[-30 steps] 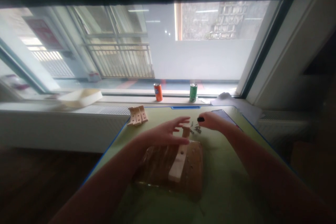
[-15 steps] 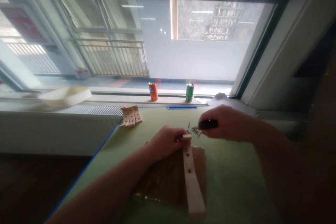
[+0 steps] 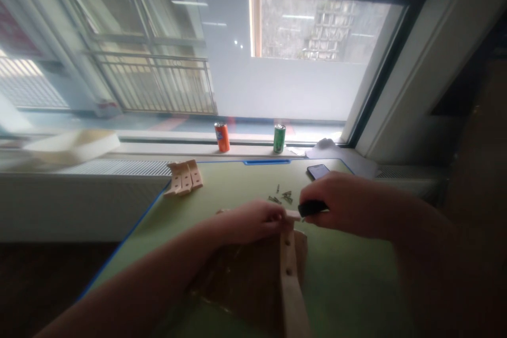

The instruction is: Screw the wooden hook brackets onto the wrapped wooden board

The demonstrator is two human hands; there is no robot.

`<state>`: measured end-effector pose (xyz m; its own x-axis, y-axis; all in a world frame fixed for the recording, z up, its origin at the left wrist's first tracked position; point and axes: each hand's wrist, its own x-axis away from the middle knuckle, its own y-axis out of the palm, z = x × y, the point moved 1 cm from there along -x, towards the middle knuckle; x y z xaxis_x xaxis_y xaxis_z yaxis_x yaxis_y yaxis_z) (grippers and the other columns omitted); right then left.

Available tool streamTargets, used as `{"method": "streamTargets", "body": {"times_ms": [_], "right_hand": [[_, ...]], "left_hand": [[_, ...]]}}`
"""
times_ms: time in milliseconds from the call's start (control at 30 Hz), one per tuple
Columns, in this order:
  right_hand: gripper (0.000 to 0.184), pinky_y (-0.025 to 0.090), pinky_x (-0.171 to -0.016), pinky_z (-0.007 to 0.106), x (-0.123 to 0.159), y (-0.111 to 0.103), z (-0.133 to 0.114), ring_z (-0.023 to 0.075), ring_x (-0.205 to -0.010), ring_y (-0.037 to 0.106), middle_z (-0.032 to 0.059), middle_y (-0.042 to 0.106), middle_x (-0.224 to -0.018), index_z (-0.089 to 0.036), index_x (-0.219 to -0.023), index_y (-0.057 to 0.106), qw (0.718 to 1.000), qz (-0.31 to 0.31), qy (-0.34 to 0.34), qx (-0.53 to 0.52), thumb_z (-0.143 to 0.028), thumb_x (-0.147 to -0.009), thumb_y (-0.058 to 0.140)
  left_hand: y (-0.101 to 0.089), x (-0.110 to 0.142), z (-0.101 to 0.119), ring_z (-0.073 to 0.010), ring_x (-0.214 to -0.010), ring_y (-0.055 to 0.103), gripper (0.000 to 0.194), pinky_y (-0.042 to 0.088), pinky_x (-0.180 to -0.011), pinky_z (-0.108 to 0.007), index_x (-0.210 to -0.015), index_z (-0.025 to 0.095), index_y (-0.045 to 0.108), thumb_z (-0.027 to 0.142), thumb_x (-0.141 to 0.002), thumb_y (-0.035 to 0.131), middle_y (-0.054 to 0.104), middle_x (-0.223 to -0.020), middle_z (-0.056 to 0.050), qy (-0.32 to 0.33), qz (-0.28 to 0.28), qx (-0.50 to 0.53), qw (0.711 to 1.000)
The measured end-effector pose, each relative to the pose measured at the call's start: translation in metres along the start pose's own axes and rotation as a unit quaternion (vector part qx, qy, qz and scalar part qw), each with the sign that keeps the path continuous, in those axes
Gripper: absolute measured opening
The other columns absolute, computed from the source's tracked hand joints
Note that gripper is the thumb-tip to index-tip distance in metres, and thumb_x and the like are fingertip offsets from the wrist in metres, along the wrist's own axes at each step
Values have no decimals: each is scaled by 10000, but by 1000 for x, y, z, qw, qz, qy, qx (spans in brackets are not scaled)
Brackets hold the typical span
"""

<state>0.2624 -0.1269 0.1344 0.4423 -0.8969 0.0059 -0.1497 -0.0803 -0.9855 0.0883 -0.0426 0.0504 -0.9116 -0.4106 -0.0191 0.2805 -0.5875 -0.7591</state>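
My left hand (image 3: 257, 221) is closed around the far end of a pale wooden bar (image 3: 291, 285) with two round holes along it. A small wooden crosspiece (image 3: 292, 215) sits at that end, by my fingertips. Under the bar lies a brown, shiny, tape-like wrapped slab (image 3: 237, 280). My right hand (image 3: 336, 198) grips a black tool (image 3: 311, 207), whose front end is close to the right end of the crosspiece. Something small and thin shows below the tool's tip, too blurred to name. Several screws (image 3: 287, 197) lie on the green table just beyond my hands.
Several notched wooden pieces (image 3: 184, 177) lie at the table's far left corner. A phone (image 3: 318, 171) rests beyond my right hand. An orange can (image 3: 222, 137), a green can (image 3: 279, 139) and a white tray (image 3: 73, 146) stand along the windowsill.
My right hand has brought the black tool down and toward the crosspiece. The phone has come into sight behind it. My left hand still holds the bar; the view has shifted slightly.
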Motion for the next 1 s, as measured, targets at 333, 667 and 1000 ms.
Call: {"method": "streamTargets", "body": {"times_ms": [333, 667, 1000], "right_hand": [[116, 307, -501, 241, -10, 8, 10, 115, -537, 483, -7, 594, -608, -235, -687, 631, 1000, 11, 5, -13, -308, -737, 557], [138, 292, -500, 245, -19, 16, 9, 121, -554, 505, 16, 613, -623, -218, -705, 649, 999, 24, -5, 46, -317, -741, 561], [132, 289, -497, 258, -25, 28, -16, 172, -598, 597, 47, 667, -684, -211, -738, 675, 991, 8, 12, 132, -240, -726, 547]], "left_hand": [[7, -5, -10, -134, -572, 496, 501, 302, -547, -239, -754, 184, 643, 546, -848, 310, 623, -665, -27, -60, 67, -108, 990], [5, -4, -14, -143, -673, 543, 367, 346, -586, -223, -862, 185, 642, 449, -846, 387, 655, -785, -13, -48, 113, -60, 991], [7, -10, -25, -161, -748, 566, 339, 379, -643, -221, -932, 192, 651, 403, -832, 406, 674, -859, -13, -58, 51, -21, 997]]}}
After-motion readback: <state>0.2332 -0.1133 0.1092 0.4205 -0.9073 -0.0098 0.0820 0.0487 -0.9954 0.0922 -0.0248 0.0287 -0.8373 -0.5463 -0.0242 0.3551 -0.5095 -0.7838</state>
